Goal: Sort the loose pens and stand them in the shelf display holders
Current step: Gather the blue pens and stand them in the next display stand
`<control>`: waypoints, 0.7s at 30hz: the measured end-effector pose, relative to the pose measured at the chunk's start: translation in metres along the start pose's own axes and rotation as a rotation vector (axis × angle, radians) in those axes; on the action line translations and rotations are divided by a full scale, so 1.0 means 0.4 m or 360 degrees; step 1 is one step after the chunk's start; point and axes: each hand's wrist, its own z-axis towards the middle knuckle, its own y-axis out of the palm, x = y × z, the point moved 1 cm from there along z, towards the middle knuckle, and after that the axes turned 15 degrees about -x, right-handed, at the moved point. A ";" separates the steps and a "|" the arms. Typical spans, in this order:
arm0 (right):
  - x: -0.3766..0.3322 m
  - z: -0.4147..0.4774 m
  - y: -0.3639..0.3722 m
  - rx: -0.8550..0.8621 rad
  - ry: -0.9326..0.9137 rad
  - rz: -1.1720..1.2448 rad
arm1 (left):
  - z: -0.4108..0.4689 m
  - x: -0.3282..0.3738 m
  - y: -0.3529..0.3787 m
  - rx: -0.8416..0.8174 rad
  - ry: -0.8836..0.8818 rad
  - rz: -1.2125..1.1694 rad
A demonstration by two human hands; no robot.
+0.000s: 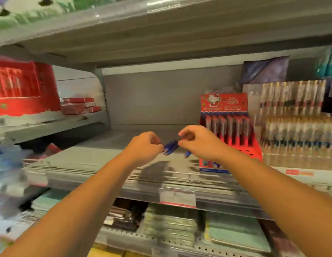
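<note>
Left hand [144, 145] and right hand [196, 143] each pinch blue pens [169, 147] in curled fingers [183, 138] above the shelf [87, 160]. The pens lie roughly left-to-right. The red display holder [253, 151] stands just right, nearest the right hand.

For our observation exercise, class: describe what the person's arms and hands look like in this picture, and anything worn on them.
The left hand and right hand are bare, without gloves. No sleeve shows on either arm up to the frame's edge, and no watch or bracelet at the wrists. Blur hides any small ring.
</note>
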 end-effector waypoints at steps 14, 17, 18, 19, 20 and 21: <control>0.058 0.331 0.039 -0.0961 0.0973 -0.1573 | 0.348 -0.073 0.030 -0.0915 -0.0403 0.0313; 0.083 0.361 0.044 -0.1030 0.1054 -0.1584 | 0.384 -0.048 0.036 -0.1106 -0.0367 0.0381; 0.089 0.367 0.050 -0.1033 0.1063 -0.1579 | 0.396 -0.045 0.038 -0.1163 -0.0314 0.0403; 0.095 0.370 0.056 -0.1029 0.1064 -0.1580 | 0.411 -0.044 0.042 -0.1226 -0.0269 0.0424; 0.100 0.372 0.061 -0.1034 0.1060 -0.1599 | 0.424 -0.045 0.046 -0.1272 -0.0244 0.0447; 0.103 0.373 0.062 -0.1031 0.1063 -0.1598 | 0.439 -0.049 0.051 -0.1290 -0.0252 0.0478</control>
